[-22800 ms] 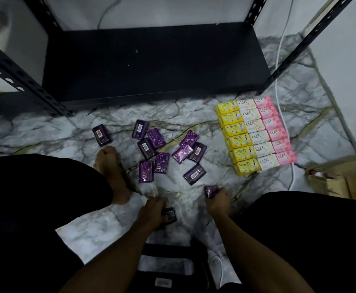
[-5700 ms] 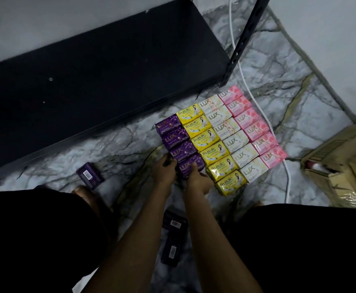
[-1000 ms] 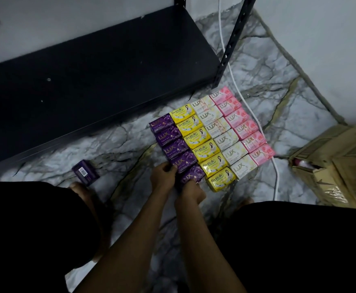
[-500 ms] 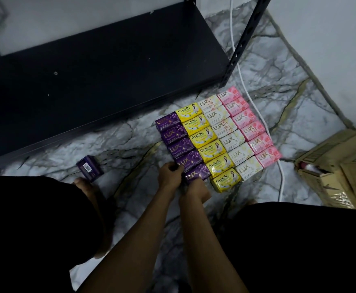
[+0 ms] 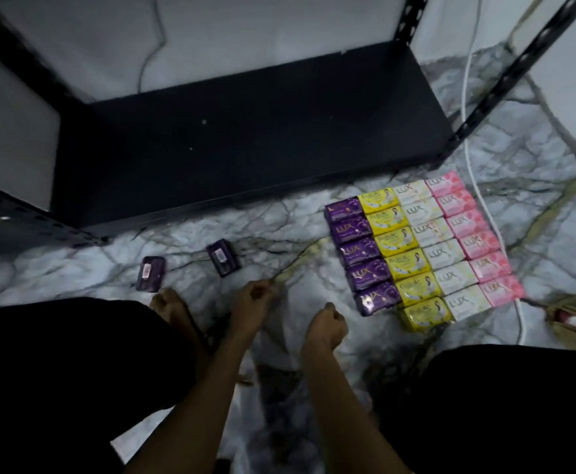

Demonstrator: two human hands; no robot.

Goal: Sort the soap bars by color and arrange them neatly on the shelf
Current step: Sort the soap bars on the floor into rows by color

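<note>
On your marble floor, soap bars lie in four touching columns near the shelf's front right corner: purple, yellow, white, pink. Two loose purple bars lie apart, seemingly label-down.

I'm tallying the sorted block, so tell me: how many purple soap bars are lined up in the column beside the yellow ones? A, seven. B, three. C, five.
C: the purple column holds five bars, flush against the yellow column; two more purple bars lie loose on the floor.
</note>
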